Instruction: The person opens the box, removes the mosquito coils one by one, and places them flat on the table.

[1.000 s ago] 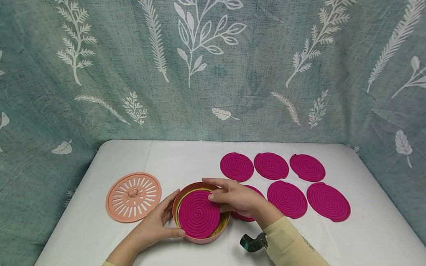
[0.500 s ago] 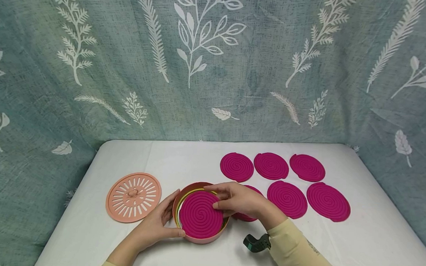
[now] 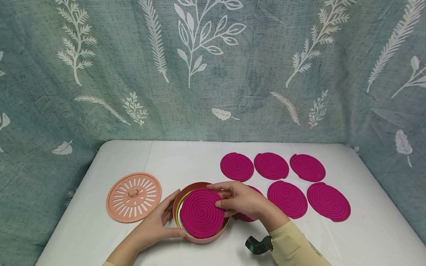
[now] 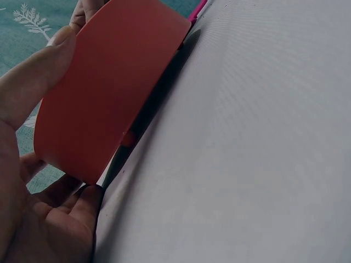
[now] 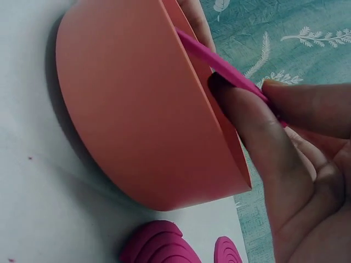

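Note:
A magenta mosquito coil (image 3: 200, 214) lies tilted over the mouth of a round coral tin (image 3: 205, 241), its right edge raised. My right hand (image 3: 243, 199) pinches that edge between thumb and fingers; the right wrist view shows the thin coil (image 5: 236, 75) slanting down past the rim into the tin (image 5: 131, 109). On the tin's left side, my left hand (image 3: 160, 221) grips the wall, thumb near the front rim and fingers round the back. The left wrist view has the tin's smooth outer wall (image 4: 109, 76) between thumb and fingers. Most of the inside is hidden by the coil.
A slotted coral lid (image 3: 133, 210) with a small ring in its middle lies left of the tin. Several more mosquito coils (image 3: 287, 199) lie in two rows on the white table (image 3: 338, 249) to the right. A patterned green curtain (image 3: 199, 119) hangs behind.
My right hand has shifted slightly right and drawn the coil the same way, its right edge rising. The left hand and the tin have stayed in place.

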`<state>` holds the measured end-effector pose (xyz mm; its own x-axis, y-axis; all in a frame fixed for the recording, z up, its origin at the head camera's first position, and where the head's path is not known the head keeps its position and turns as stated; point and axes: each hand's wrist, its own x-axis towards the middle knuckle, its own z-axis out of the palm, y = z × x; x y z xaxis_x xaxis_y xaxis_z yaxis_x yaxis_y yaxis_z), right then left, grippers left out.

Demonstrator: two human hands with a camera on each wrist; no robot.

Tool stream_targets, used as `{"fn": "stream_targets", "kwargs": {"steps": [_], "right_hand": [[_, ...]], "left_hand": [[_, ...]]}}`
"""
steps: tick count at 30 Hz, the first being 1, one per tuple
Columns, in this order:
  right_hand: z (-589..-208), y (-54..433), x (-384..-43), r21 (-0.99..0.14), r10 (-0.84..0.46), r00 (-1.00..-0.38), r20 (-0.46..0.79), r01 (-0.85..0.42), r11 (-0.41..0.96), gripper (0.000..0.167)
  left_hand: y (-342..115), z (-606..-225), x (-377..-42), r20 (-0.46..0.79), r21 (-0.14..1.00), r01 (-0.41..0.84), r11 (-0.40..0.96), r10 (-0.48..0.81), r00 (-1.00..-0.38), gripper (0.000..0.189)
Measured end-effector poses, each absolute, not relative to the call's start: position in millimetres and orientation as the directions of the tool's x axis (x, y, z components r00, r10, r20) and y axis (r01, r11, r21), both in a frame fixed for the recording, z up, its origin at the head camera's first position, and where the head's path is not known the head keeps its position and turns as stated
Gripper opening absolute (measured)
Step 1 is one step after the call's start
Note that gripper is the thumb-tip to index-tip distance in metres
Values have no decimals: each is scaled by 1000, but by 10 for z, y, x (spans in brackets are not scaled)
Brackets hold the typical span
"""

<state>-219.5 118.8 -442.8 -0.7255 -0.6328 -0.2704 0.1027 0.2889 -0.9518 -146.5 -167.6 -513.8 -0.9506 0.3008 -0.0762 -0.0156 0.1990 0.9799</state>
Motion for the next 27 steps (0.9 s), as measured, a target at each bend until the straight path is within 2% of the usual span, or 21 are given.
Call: {"fn": "stream_targets", "kwargs": {"steps": [9,14,27], "right_hand": [[-4472,1250,-2183,-973,-627,-745,-229,177,145,53],[-4506,1292,-2165,-975,-595,-775,-211,211,71,56],[-4531,1481,-2058,-966,-547,-809,-215,260,-4,63]], "left_hand": [[-1680,-5146,-1474,-68,983,-11,183,312,-948,118],[-1683,-5145,-1470,-71,984,-15,180,306,-949,117],[-1695,-5181,-1478,-20,990,30,141,339,-940,117]]}}
